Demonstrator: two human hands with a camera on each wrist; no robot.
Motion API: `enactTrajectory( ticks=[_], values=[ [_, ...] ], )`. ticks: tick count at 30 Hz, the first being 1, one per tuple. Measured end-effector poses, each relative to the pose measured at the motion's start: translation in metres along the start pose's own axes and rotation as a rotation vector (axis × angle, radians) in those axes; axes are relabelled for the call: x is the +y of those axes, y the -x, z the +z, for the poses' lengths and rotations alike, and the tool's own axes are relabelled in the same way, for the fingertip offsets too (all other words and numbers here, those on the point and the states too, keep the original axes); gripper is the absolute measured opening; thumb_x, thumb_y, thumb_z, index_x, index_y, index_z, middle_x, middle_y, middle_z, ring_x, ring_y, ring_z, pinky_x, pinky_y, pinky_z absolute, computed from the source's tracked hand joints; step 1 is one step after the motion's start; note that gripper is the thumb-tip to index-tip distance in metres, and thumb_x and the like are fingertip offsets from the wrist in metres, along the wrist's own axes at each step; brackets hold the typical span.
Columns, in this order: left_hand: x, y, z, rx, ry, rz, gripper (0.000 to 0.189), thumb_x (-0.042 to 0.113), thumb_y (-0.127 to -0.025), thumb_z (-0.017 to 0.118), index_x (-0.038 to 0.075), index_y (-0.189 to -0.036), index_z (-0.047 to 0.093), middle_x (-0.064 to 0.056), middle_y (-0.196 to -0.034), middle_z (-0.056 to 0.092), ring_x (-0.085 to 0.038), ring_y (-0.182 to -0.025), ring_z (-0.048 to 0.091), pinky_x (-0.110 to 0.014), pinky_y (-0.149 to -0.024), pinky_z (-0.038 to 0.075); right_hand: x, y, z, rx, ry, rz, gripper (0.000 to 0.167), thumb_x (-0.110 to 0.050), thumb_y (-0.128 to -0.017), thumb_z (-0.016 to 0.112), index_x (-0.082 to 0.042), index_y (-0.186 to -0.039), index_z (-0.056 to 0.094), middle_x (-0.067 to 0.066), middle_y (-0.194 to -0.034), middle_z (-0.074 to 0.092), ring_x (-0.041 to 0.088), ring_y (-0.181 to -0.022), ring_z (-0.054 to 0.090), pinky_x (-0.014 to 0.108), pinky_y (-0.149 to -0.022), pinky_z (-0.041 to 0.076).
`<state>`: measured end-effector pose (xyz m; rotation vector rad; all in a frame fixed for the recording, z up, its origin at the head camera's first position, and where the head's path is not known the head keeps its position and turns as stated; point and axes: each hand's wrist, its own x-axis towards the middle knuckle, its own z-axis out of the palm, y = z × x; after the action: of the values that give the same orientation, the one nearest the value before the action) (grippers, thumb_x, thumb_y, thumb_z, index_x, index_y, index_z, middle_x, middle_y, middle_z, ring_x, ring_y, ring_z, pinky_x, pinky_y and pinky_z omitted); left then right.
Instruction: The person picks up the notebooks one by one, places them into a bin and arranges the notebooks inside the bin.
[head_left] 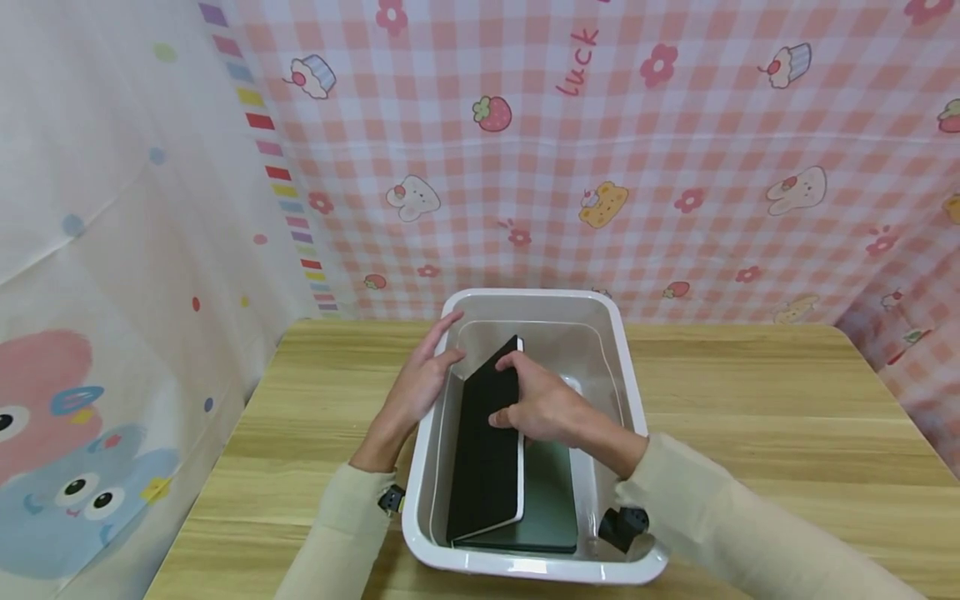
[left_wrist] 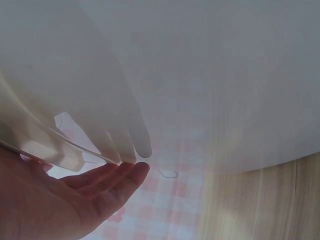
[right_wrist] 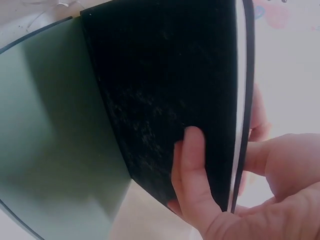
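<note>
A black notebook point(head_left: 483, 450) with white page edges stands tilted inside a white plastic tub point(head_left: 636, 392). My right hand point(head_left: 547, 404) grips its upper edge, the thumb on one cover and the fingers on the other. In the right wrist view, the hand point(right_wrist: 280, 185) holds the black notebook point(right_wrist: 165, 85) near one corner. A dark green notebook point(head_left: 551, 500) lies on the tub's floor, partly hidden under the black one. My left hand point(head_left: 416, 383) holds the tub's left rim, its thumb over the edge; in the left wrist view, fingertips point(left_wrist: 132, 175) touch the glossy outer wall.
The tub stands on a wood-grain table point(head_left: 765, 417), near its front edge. Behind hangs a pink checked cloth point(head_left: 525, 183), and a white patterned cloth point(head_left: 150, 250) hangs on the left. A black wrist camera point(head_left: 624, 527) on the right arm overlaps the tub's front right corner.
</note>
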<state>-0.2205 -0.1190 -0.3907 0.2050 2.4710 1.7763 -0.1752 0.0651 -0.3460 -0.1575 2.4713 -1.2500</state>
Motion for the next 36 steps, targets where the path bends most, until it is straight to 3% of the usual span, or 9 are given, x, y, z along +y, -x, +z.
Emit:
enactTrajectory(
  ticks=[12, 22, 32, 36],
  values=[
    [0.000, 0.000, 0.001, -0.001, 0.025, -0.010, 0.053, 0.028, -0.098, 0.051, 0.034, -0.149, 0.042, 0.000, -0.159, 0.031, -0.029, -0.136, 0.038, -0.057, -0.109, 0.033, 0.000, 0.001, -0.011, -0.083, 0.001, 0.022, 0.050, 0.003, -0.087, 0.066, -0.005, -0.131, 0.044, 0.016, -0.102, 0.057, 0.023, -0.072, 0.061, 0.036, -0.058, 0.056],
    [-0.002, -0.001, 0.000, -0.004, -0.002, 0.004, 0.054, 0.025, -0.098, 0.051, 0.033, -0.151, 0.040, 0.000, -0.161, 0.028, -0.027, -0.143, 0.031, -0.059, -0.113, 0.026, -0.002, 0.004, -0.017, -0.144, 0.028, 0.052, 0.052, 0.004, -0.087, 0.068, -0.005, -0.131, 0.043, 0.016, -0.091, 0.053, 0.024, -0.069, 0.064, 0.035, -0.063, 0.057],
    [-0.002, -0.001, 0.000, 0.013, -0.006, 0.009, 0.053, 0.023, -0.098, 0.051, 0.032, -0.150, 0.042, -0.001, -0.160, 0.030, -0.026, -0.141, 0.033, -0.055, -0.114, 0.027, -0.006, 0.007, -0.025, -0.207, 0.025, 0.051, 0.051, 0.007, -0.088, 0.064, -0.004, -0.133, 0.042, 0.019, -0.109, 0.054, 0.024, -0.067, 0.066, 0.037, -0.061, 0.059],
    [-0.001, -0.001, 0.000, 0.013, -0.010, 0.010, 0.053, 0.023, -0.098, 0.051, 0.032, -0.150, 0.042, -0.001, -0.161, 0.029, -0.026, -0.142, 0.032, -0.056, -0.115, 0.026, -0.008, 0.008, -0.027, -0.220, 0.053, 0.048, 0.050, 0.005, -0.089, 0.064, -0.004, -0.133, 0.043, 0.017, -0.107, 0.056, 0.024, -0.062, 0.064, 0.036, -0.060, 0.058]
  ],
)
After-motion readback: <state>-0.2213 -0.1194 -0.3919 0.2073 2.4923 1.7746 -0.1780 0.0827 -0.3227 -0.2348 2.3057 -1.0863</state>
